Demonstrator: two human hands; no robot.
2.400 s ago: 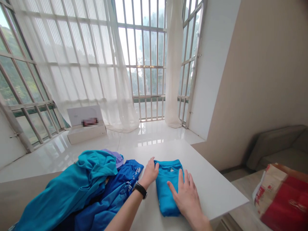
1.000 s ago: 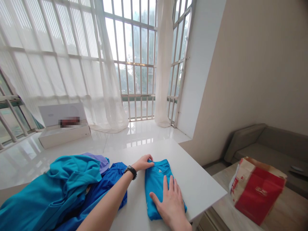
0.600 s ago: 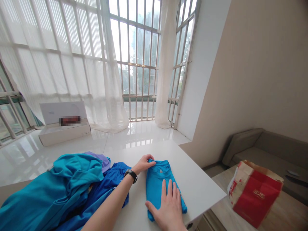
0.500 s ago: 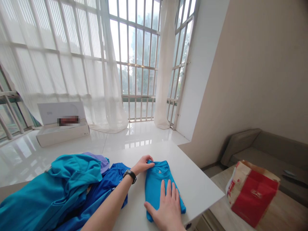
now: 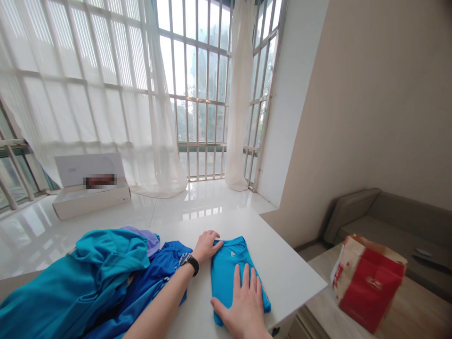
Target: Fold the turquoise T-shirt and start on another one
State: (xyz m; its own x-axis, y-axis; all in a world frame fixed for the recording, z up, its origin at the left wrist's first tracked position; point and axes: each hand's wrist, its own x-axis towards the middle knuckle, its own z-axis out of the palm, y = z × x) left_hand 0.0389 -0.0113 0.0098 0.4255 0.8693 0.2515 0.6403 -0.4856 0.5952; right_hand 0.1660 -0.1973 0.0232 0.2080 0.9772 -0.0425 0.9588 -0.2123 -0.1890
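In the head view, the person's left hand (image 5: 207, 247), with a black wristwatch (image 5: 191, 264) on its wrist, sits at the upper left edge of a folded blue T-shirt (image 5: 229, 278). Its fingers (image 5: 213, 239) curl lightly against the collar end, and whether they pinch the cloth or only touch it is hard to tell. The right hand (image 5: 243, 306) lies open on the lower half of the shirt, fingers spread and pressing flat. The shirt lies lengthwise on a white bench (image 5: 289, 278), directly under the right fingers and just right of the left ones. Left of the left fingers, a heap of clothes touches that wrist: a teal garment (image 5: 81, 278), a darker blue garment (image 5: 158, 268) and a lilac piece (image 5: 148, 239). Well right of the right fingers, a red and tan paper bag (image 5: 367, 289) stands on a wooden surface (image 5: 406, 306), with a grey sofa (image 5: 374, 216) behind it. Far beyond the fingers, a white box (image 5: 90, 202) sits on the glossy tiled floor (image 5: 197, 212) before sheer curtains (image 5: 106, 94) and barred windows (image 5: 201, 70).
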